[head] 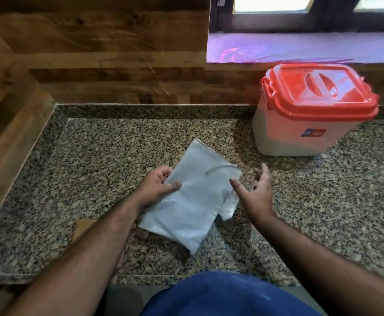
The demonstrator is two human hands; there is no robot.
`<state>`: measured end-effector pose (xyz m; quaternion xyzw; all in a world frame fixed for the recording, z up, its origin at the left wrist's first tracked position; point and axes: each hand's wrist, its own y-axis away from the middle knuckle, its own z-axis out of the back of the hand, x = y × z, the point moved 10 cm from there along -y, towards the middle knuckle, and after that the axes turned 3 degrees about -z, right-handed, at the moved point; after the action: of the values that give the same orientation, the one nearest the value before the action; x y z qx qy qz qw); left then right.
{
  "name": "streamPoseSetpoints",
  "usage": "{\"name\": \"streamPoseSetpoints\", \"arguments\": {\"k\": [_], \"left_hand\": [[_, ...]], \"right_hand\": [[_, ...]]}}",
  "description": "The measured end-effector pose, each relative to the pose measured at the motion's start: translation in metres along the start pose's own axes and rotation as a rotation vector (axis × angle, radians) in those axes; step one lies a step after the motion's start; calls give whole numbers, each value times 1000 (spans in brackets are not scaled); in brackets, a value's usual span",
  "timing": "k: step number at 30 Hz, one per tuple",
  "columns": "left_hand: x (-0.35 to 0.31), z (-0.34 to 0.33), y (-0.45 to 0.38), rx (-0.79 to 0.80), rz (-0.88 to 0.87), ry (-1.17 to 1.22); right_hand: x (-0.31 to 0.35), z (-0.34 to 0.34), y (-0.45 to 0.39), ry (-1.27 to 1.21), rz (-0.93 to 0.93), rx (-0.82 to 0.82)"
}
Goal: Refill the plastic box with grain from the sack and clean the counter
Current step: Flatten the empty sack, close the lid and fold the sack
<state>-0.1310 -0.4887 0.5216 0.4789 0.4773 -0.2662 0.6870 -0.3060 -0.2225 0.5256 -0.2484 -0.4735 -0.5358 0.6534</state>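
**A:** ok what are the hands doing here?

**B:** The left hand [158, 185] has the folded white sack [191, 201] by its left edge, thumb pressed on top and the other fingers curled under, so it's pinching the sack. The forearm comes in from the lower left, wrist about straight. The right hand [258, 190] is just beside the sack's right edge, palm turned inward, fingers spread and loosely bent, thumb sticking up. The index fingertip is right at the sack's edge; can't tell if it's actually touching.

**A:** and where's the sack exactly?

**B:** Middle of the speckled granite counter [90, 160], flat-ish and angled, top corner pointing toward the back. There's a pale strip lying across its upper part. Can't tell if the near end is resting on the counter or lifted a bit.

**A:** the box?

**B:** The plastic box [300, 131] sits at the back right of the counter, well apart from the sack, under the window sill [300, 47]. Its red lid [321, 92] is on, with a red clip showing on the left side.

**A:** any labels?

**B:** A small blue and red sticker [313, 132] on the front of the box, but the print is too small to read. No writing I can make out on the sack.
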Motion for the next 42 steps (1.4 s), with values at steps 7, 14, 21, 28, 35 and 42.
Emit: {"name": "streamPoseSetpoints", "arguments": {"k": [7, 14, 21, 28, 35, 42], "left_hand": [[11, -18, 12, -128, -52, 508], [22, -20, 20, 50, -56, 529], [16, -15, 36, 50, -24, 535], [18, -8, 30, -79, -56, 607], [19, -10, 60, -195, -85, 583], [41, -18, 147, -344, -55, 506]], "right_hand": [[23, -73, 12, -653, -291, 608], [42, -61, 5, -410, -196, 778], [47, -59, -8, -388, -204, 749], [33, -61, -12, -629, -456, 789], [50, -73, 15, -309, -403, 1088], [63, -91, 55, -136, -271, 1309]]}}
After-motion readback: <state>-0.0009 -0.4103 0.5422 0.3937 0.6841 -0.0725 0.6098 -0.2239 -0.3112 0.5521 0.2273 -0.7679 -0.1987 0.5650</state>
